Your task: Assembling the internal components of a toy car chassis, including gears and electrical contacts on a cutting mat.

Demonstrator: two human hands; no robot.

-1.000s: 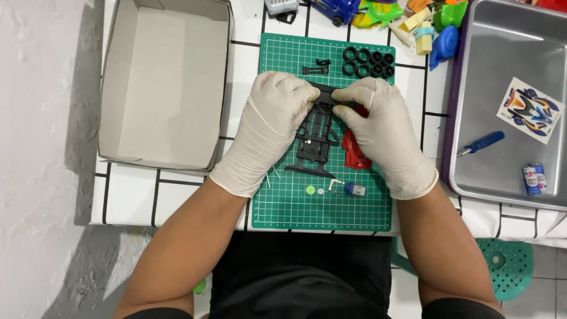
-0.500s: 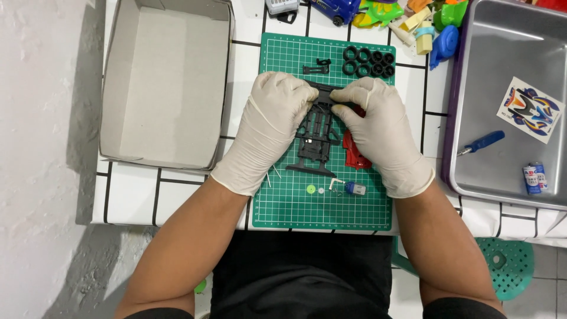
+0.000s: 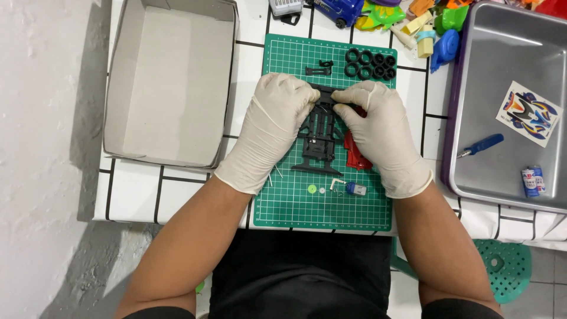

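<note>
A black toy-car chassis (image 3: 319, 139) lies on a green cutting mat (image 3: 295, 207). My left hand (image 3: 271, 127), in a white glove, pinches the chassis's far end from the left. The gloved fingers of my right hand (image 3: 381, 133) grip the same end from the right. A red plastic part (image 3: 356, 156) lies on the mat, partly under my right hand. Small parts sit near the mat's front: a green gear (image 3: 312, 189), a tiny white piece (image 3: 322, 191) and a small blue motor (image 3: 356, 189). Several black tyres (image 3: 370, 64) and a black bracket (image 3: 319, 68) lie at the mat's far edge.
An open grey cardboard box (image 3: 168, 82) stands to the left. To the right a metal tray (image 3: 490, 77) holds a sticker sheet (image 3: 527, 113), a blue screwdriver (image 3: 481, 145) and a battery (image 3: 533, 180). Coloured plastic toy parts (image 3: 431, 26) are heaped behind the mat. A green stool (image 3: 501, 269) is below right.
Both hands have stayed at the far end of the chassis; my fingertips have shifted slightly closer together there. Nothing else has moved.
</note>
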